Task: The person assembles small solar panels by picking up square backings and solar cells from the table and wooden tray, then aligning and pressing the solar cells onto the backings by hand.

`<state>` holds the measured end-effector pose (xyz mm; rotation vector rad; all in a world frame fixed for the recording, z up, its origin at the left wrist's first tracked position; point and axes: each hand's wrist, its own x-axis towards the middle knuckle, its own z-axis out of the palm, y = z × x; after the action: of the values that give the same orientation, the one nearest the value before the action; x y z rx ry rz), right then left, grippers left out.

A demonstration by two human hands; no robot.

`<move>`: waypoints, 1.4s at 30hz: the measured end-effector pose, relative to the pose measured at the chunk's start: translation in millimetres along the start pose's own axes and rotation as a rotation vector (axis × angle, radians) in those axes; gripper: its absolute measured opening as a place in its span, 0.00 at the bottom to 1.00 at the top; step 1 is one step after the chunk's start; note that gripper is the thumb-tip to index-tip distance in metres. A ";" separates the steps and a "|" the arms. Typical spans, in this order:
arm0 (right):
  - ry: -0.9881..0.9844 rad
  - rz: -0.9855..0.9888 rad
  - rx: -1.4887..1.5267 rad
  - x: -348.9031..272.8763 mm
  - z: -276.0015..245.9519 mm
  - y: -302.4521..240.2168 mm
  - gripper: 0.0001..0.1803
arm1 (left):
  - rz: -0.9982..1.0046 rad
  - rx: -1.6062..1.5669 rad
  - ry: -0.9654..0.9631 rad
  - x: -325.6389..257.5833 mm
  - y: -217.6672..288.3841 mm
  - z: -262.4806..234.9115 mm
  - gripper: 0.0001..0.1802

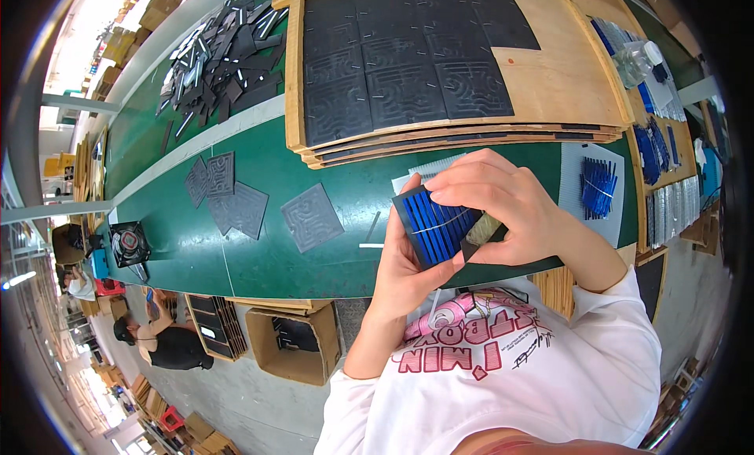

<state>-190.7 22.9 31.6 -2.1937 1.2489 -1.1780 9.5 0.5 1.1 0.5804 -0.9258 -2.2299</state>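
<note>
In the head view, the left hand is cradling a blue solar cell from below, at about four o'clock of centre, while the right hand is pinching its upper edge. It looks thin, light and brittle; holding by the edges seems safest, above the green table.

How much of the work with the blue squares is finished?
Done, it seems: black grooved squares fill part of the top wooden board. In hand: the left hand holds a blue striped cell while the right hand pinches it. Left: more blue cells wait on the right.
</note>
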 end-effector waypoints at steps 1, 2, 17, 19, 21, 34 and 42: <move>-0.001 -0.001 -0.023 0.2 -0.2 -0.3 0.41 | 0.001 0.001 0.002 -0.3 0.7 0.0 0.58; -0.001 -0.001 -0.022 -0.1 -0.6 -0.4 0.41 | 0.005 0.036 0.007 -0.4 1.2 -0.4 0.58; -0.075 0.022 -0.121 -0.8 -5.0 -3.3 0.48 | -0.075 -0.138 0.082 -4.4 6.6 5.8 0.40; -0.079 0.035 -0.124 0.7 -7.3 -4.9 0.47 | -0.072 -0.142 0.079 -4.0 7.6 6.6 0.40; -0.014 0.046 -0.083 0.2 -9.1 -1.8 0.46 | -0.066 -0.206 0.085 -3.8 10.2 9.0 0.40; 0.127 0.596 0.605 -12.0 15.9 -6.0 0.44 | 0.104 -0.140 0.193 3.7 1.3 8.6 0.47; 0.173 0.646 0.663 -18.0 25.6 -4.3 0.45 | 0.134 -0.070 0.220 5.9 -3.3 9.5 0.46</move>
<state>-172.7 37.8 10.4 -1.1183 1.2498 -1.2622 -1.6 2.4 3.9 0.6943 -0.7485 -2.0233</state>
